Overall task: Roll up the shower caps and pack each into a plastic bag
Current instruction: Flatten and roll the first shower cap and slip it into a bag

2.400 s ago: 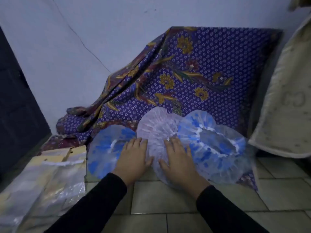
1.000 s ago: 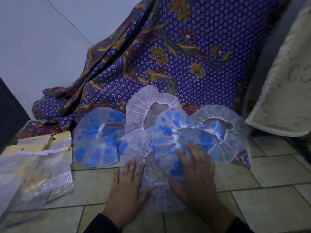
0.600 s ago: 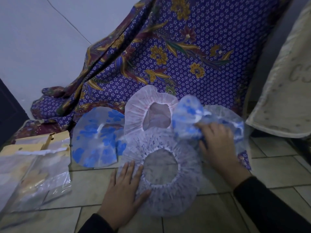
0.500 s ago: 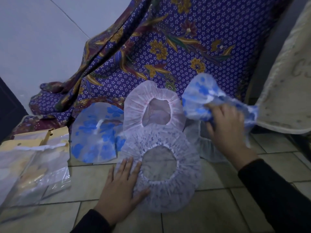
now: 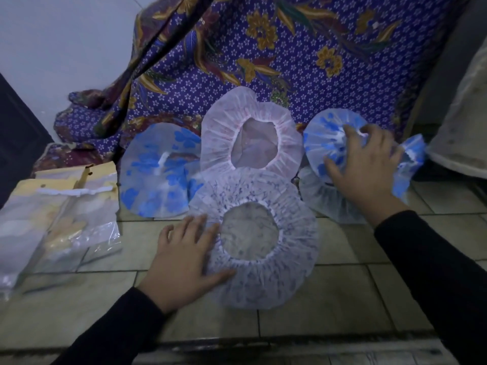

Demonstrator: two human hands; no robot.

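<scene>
**A:** Head cam, what are your hands doing?

**B:** Your left hand [image 5: 184, 256] lies flat, fingers straight and spread, on the rim of the speckled shower cap [image 5: 297, 262] on the tiled floor [image 5: 342, 291]. Your right hand [image 5: 366, 167] presses splayed fingers onto the blue-flowered shower cap [image 5: 321, 138], not clamped round it.

**A:** And the bags?

**B:** The plastic bags [image 5: 66, 225] with yellow card tops are piled at your left, just beside the other blue-flowered cap [image 5: 155, 177]. Can't tell what's inside them. The white shower cap [image 5: 218, 143] leans on the batik cloth [image 5: 263, 61].
</scene>
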